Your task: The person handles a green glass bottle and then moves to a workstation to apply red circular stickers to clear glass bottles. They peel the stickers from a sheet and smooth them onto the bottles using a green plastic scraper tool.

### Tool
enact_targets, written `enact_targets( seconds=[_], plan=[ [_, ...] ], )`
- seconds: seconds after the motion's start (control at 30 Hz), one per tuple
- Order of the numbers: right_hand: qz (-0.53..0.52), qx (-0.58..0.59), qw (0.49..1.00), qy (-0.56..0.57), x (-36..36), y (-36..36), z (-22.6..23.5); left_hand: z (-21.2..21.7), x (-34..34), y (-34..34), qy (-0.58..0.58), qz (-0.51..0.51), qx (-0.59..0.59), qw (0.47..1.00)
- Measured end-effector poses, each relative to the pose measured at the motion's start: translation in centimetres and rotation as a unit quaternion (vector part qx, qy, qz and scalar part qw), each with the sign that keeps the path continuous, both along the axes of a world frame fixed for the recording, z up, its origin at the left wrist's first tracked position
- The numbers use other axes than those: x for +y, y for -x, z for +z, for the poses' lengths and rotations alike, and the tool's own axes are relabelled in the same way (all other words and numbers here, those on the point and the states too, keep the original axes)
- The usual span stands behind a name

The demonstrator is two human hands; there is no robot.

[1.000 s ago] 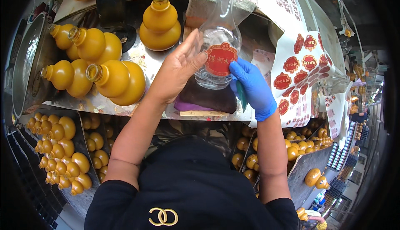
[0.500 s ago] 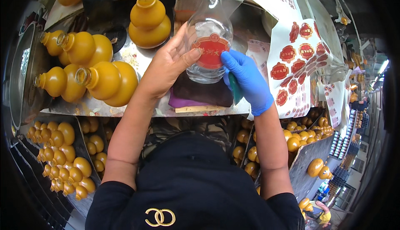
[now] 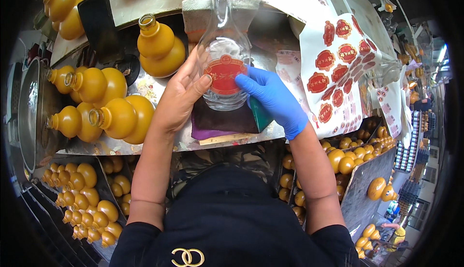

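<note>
A clear glass bottle with a narrow neck leans away from me over the bench front. On its near face sits a red label with a gold border. My bare left hand grips the bottle's left side, thumb at the label's lower left edge. My right hand, in a blue glove, is closed around the other side, its thumb on the label's right edge. A flat green piece shows under the right palm; whether the fingers hold it is unclear. Below the bottle lies a dark pad with a purple edge.
Yellow gourd-shaped bottles stand or lie on the bench to the left. Sheets of red labels hang at the right. Crates of more yellow gourd bottles flank me below. A metal pan stands at far left, beneath a dark upright panel.
The whole view has shifted slightly, so the bench sits lower in the picture. Both hands keep their hold on the bottle; the right thumb stays at the label's right side.
</note>
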State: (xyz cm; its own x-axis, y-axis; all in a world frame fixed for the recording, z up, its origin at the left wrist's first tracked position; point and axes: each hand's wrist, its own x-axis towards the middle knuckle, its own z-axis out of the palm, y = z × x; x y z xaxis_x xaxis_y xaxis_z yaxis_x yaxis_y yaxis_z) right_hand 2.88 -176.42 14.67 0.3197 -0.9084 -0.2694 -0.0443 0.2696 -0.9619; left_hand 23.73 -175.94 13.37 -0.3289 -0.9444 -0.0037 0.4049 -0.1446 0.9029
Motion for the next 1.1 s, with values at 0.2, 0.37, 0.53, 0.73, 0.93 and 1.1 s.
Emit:
enact_targets(
  seconds=[0.2,0.37,0.53,0.73,0.93,1.1],
  plan=[
    [0.009,0.031,0.999,0.003,-0.1,0.1,0.2,0.2,0.0,-0.1,-0.013,-0.004,-0.007,1.000],
    [0.010,0.054,0.998,0.004,0.0,0.0,1.0,0.4,0.0,-0.2,-0.020,-0.009,-0.002,1.000],
    [-0.001,0.000,1.000,-0.024,0.1,0.1,1.1,0.7,0.3,0.4,-0.023,0.017,-0.041,0.999],
    [-0.033,0.029,0.997,-0.062,0.2,0.8,2.2,1.5,0.5,0.9,-0.013,0.034,-0.074,0.997],
    [-0.228,-0.152,0.959,0.074,2.6,-0.8,3.2,1.2,-0.6,2.2,0.031,0.120,-0.106,0.987],
    [-0.224,0.122,0.936,0.241,2.9,-2.8,3.4,1.3,-0.3,4.1,0.074,0.150,-0.166,0.972]
  ],
)
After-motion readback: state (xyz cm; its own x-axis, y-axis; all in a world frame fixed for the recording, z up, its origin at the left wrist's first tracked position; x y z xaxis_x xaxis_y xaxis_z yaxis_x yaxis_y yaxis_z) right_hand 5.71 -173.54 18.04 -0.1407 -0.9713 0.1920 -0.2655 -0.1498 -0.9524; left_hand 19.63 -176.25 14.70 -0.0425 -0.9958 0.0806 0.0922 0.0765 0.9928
